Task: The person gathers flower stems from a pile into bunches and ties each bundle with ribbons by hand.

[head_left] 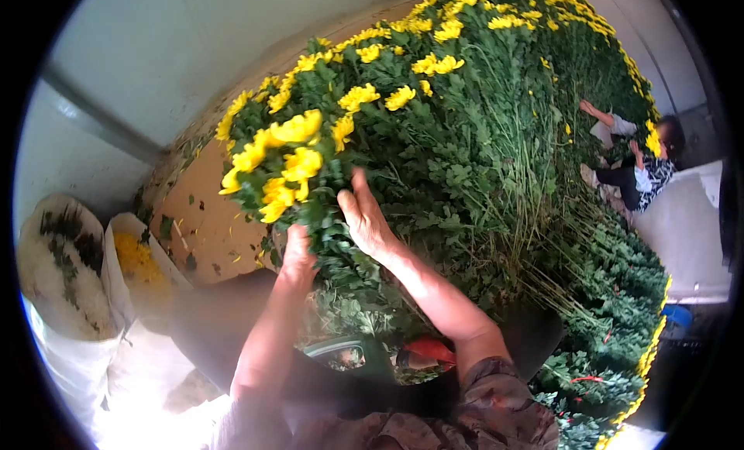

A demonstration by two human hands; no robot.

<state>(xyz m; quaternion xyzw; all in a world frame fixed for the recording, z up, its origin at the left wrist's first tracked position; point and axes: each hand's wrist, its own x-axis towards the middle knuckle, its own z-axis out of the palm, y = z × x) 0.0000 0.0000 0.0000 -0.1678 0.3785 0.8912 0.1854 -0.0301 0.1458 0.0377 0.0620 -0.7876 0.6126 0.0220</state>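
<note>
A bunch of yellow chrysanthemums [301, 165] with dark green leaves stands up in front of me. My left hand [299, 252] is closed around the leafy stems below the blooms; its fingers are partly hidden by leaves. To the right of the bunch, my right hand [366, 221] has its fingers stretched and apart, with nothing in it, close beside the leaves. Behind both hands spreads a large heap of cut chrysanthemums [457, 152], blooms toward the far edge and bare stems toward the right.
Two white sacks stand at the left, one with dark plant scraps [66, 249], the other with yellow petals [138, 256]. Loose leaves and petals lie on the tan floor [205, 214]. A person [647, 167] sits at the far right beside the flowers. Between my legs is a green object [372, 361].
</note>
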